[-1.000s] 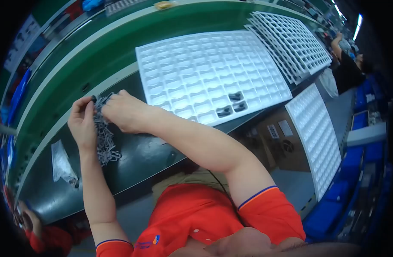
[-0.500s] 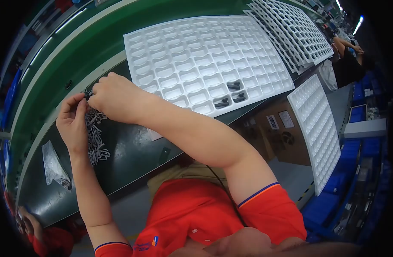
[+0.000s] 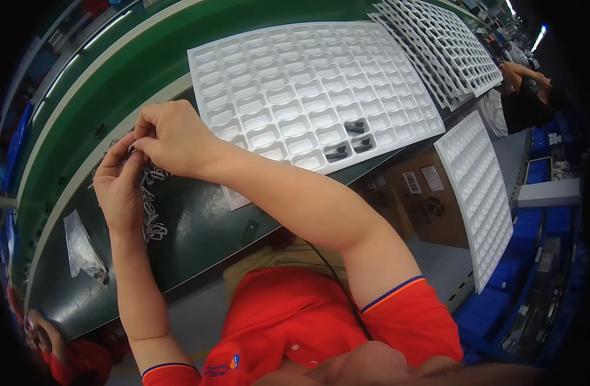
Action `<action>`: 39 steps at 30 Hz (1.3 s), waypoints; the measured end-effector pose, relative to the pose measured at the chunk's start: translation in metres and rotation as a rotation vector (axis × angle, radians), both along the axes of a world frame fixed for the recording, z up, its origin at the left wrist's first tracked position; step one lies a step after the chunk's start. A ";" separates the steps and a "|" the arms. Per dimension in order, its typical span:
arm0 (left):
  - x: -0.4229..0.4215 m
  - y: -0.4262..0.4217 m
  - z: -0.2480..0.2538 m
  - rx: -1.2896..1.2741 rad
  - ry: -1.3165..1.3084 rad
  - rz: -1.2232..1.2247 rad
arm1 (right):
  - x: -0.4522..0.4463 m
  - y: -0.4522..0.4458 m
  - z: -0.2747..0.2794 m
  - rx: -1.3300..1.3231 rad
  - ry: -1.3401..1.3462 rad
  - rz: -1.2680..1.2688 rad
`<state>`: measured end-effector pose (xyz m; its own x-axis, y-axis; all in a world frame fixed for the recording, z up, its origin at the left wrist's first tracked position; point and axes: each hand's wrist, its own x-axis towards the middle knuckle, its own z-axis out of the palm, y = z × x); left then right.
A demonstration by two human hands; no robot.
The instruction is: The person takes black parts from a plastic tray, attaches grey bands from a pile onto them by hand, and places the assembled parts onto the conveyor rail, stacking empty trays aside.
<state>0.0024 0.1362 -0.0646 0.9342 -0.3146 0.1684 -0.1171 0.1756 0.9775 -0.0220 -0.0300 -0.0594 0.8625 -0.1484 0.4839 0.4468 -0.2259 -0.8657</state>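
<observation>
My left hand point(image 3: 120, 190) is raised over the left part of the bench, its thumb and fingertips pinched together. Against those fingertips my right hand point(image 3: 179, 138) closes in a pinch of its own. Whatever lies between them is small and mostly hidden. Under and beside the hands is a tangled pile of thin grey looped cords point(image 3: 153, 230). To the right lies a white moulded tray point(image 3: 285, 130) with rows of pockets. Three neighbouring pockets near its front edge hold small dark pieces point(image 3: 336, 153).
A clear plastic bag point(image 3: 82, 248) lies left on the green bench point(image 3: 198, 244). Stacked white trays point(image 3: 443, 45) stand at the back right. Another tray point(image 3: 478, 206) leans by a cardboard box point(image 3: 430, 206). Co-workers' arms point(image 3: 526, 72) show at the right and lower left.
Both hands have shifted slightly right, still fingertip to fingertip. The right hand has turned, with its thumb now showing. The tray and its dark pieces appear unchanged.
</observation>
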 end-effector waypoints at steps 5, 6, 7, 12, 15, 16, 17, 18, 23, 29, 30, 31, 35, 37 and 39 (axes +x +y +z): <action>-0.001 -0.001 0.002 -0.052 0.024 -0.013 | 0.000 -0.003 0.001 -0.004 0.039 -0.005; 0.000 0.001 0.002 -0.051 0.022 -0.011 | 0.001 -0.003 0.001 -0.004 0.037 -0.002; 0.002 0.002 0.000 -0.044 0.021 -0.012 | 0.001 -0.003 0.001 -0.009 0.036 -0.005; 0.002 0.002 0.000 0.038 -0.021 -0.004 | 0.001 -0.005 -0.002 -0.042 0.034 -0.013; 0.003 0.001 0.000 0.078 -0.051 -0.004 | 0.002 -0.006 -0.002 -0.043 0.051 -0.002; 0.003 0.002 0.000 0.086 -0.061 -0.009 | 0.002 -0.006 -0.002 -0.032 0.070 0.008; 0.004 0.003 0.000 0.095 -0.070 -0.014 | 0.002 -0.006 -0.002 -0.020 0.089 0.019; 0.004 0.004 0.000 0.095 -0.070 -0.014 | 0.003 -0.007 -0.002 -0.019 0.089 0.019; 0.004 0.007 0.003 0.102 -0.096 -0.047 | 0.010 -0.013 -0.004 0.069 0.174 0.095; 0.005 0.010 0.005 0.058 -0.108 -0.114 | 0.012 -0.021 0.000 0.387 0.416 0.386; 0.005 0.009 0.005 0.059 -0.108 -0.116 | 0.012 -0.022 -0.001 0.389 0.416 0.384; 0.004 0.010 0.005 0.035 -0.082 -0.115 | 0.012 -0.021 -0.001 0.342 0.361 0.359; 0.007 0.014 0.003 -0.041 0.014 -0.112 | 0.011 -0.014 -0.004 0.121 0.131 0.248; 0.010 0.014 -0.001 -0.098 0.101 -0.123 | 0.009 -0.010 -0.006 -0.135 -0.113 0.112; 0.009 0.012 -0.001 -0.059 0.085 -0.127 | 0.005 -0.008 -0.008 -0.176 -0.114 0.082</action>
